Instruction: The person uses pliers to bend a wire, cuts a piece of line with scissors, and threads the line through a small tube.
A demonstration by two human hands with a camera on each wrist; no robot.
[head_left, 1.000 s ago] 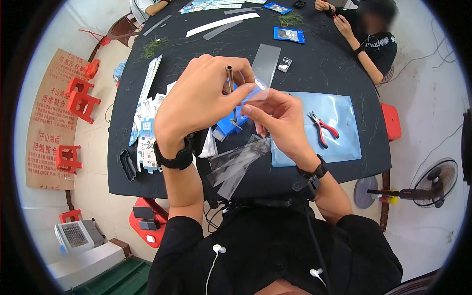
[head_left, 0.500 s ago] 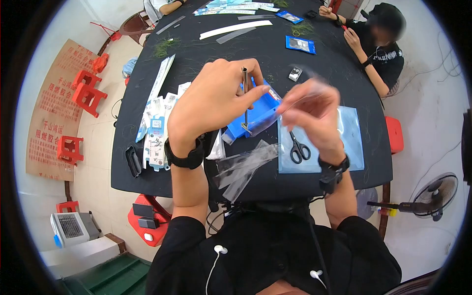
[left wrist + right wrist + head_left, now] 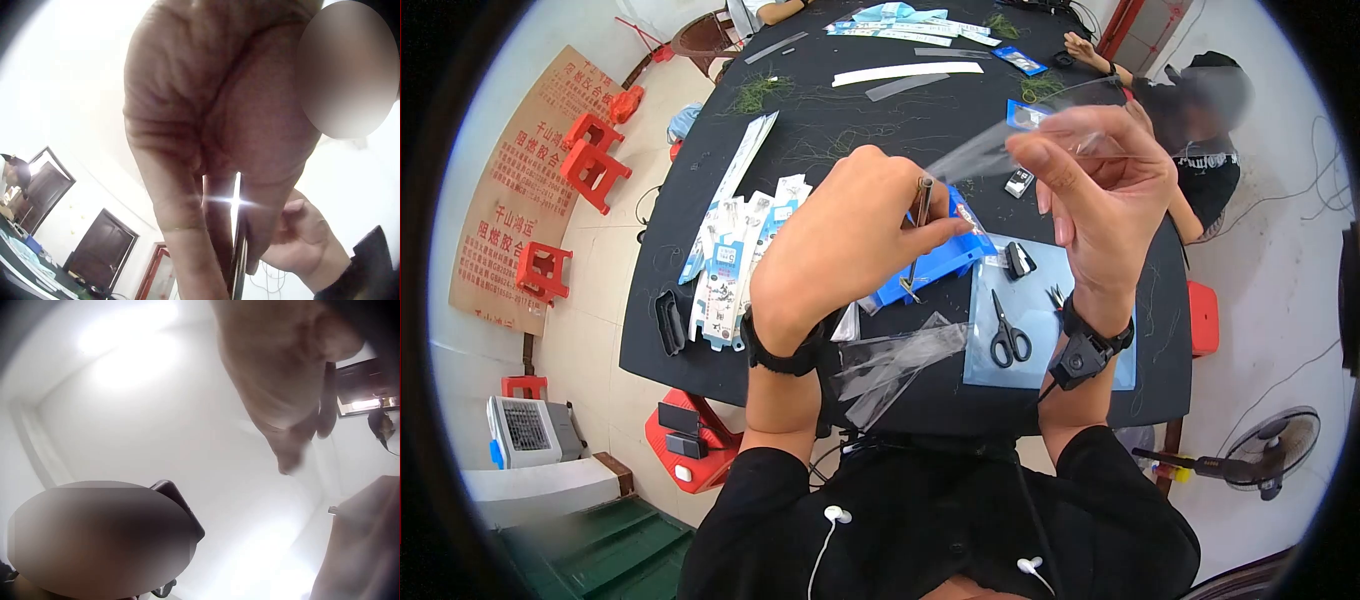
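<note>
My left hand (image 3: 850, 235) holds a slim, shiny metal rod (image 3: 919, 215) upright between thumb and fingers, over a blue box (image 3: 940, 262). In the left wrist view the rod (image 3: 238, 272) runs down past the fingertips. A small metal piece (image 3: 910, 290) shows at its lower end. Higher and to the right, my right hand (image 3: 1115, 185) pinches a clear plastic strip (image 3: 975, 152), which stretches leftward toward the left hand. The right wrist view shows the right hand (image 3: 287, 369) with its fingers pointing down, and part of the left hand (image 3: 365, 544).
Scissors (image 3: 1008, 340) and a small black tool (image 3: 1019, 262) lie on a light-blue mat (image 3: 1050, 372). Clear strips (image 3: 900, 362) lie near the front edge. Printed packets (image 3: 725, 260) are at left, green line tangles (image 3: 760, 95) farther back. Another person (image 3: 1200, 140) sits at right.
My right hand has moved away from the left hand, up and to the right, carrying the clear strip. The scissors have come into view on the mat. The left hand keeps its hold on the rod.
</note>
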